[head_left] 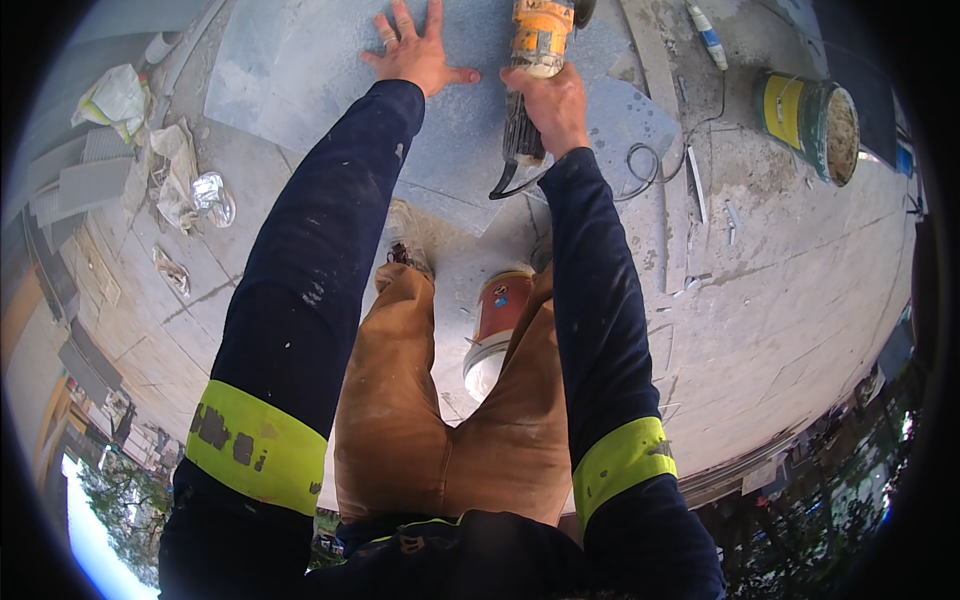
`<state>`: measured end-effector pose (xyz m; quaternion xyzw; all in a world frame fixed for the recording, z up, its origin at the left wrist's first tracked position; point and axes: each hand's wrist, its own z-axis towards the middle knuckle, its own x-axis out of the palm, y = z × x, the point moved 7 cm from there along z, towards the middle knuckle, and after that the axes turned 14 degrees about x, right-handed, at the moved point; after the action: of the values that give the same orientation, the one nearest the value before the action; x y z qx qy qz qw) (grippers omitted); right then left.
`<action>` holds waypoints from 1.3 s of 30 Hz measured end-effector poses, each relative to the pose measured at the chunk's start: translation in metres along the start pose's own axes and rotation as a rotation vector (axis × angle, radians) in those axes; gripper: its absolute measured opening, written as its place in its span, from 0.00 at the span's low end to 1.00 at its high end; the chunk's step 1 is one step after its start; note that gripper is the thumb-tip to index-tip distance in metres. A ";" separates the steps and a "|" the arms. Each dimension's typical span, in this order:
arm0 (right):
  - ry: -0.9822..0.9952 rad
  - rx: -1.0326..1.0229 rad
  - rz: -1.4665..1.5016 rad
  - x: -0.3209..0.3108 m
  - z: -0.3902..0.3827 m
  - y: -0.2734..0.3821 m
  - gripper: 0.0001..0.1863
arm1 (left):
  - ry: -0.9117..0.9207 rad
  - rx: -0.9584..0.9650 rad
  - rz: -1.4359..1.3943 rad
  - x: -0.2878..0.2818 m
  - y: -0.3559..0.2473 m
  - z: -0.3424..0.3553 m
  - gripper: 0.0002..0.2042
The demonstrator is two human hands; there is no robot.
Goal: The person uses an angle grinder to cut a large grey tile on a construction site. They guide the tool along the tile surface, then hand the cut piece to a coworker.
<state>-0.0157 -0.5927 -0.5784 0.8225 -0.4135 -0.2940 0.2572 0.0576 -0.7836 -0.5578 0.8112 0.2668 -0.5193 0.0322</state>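
Note:
My left hand point(415, 55) lies spread on a grey tile point(280, 75), palm down, with its fingers apart and a ring on one of them. To its right, my right hand point(553, 100) is wrapped round the body of an angle grinder point(540, 40), orange toward the front and dark at the rear. The grinder points away from me over the tile, and its disc end is partly cut off by the upper edge. A black cord point(515, 180) runs from its back end and loops off to the right.
A bucket of greyish material point(785, 115) lies tilted at the right, with a white and blue tube point(708, 40) farther off. Between my legs stands a reddish bucket point(503, 300). Crumpled bags point(175, 175) and stacked tile pieces point(90, 185) are at the left; thin offcuts point(697, 185) lie right.

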 end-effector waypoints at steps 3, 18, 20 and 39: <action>-0.020 0.004 -0.034 0.002 -0.012 -0.003 0.26 | 0.005 -0.004 0.010 0.001 0.002 0.000 0.63; -0.043 0.024 -0.048 -0.007 -0.059 -0.021 0.29 | 0.008 0.005 0.017 0.001 -0.001 0.001 0.64; -0.046 0.020 -0.079 -0.007 -0.064 -0.022 0.30 | 0.002 0.004 0.014 -0.001 0.000 0.000 0.64; 0.010 0.000 0.000 0.000 -0.012 -0.014 0.27 | 0.058 0.010 0.044 0.001 0.001 -0.001 0.64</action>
<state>-0.0005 -0.5833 -0.5793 0.8239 -0.4122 -0.2900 0.2591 0.0590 -0.7835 -0.5579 0.8316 0.2474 -0.4961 0.0319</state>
